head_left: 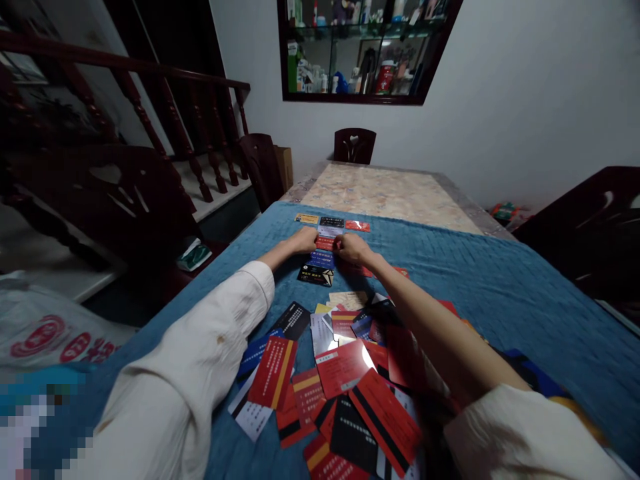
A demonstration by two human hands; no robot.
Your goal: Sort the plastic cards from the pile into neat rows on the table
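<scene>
Bracketing red card (pixel 326 243), just beyond dark-blue card (pixel 321 259) on blue cloth (pixel 450 273): left hand (pixel 303 240), right hand (pixel 353 248), fingers curled narrow at its short ends; pinched or touching, can't tell from here. Card looks light, stiff, slick, hardly fragile; best taken by edges.

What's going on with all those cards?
Someone has the left hand and right hand at opposite ends of a red card; whether they grip it is hard to tell. It sits in a column on the blue cloth, with a blue card and then a black card nearer the person. At the far end, a yellow card, another black card and another red card make a short row. Closer in lies a messy pile of cards.
</scene>
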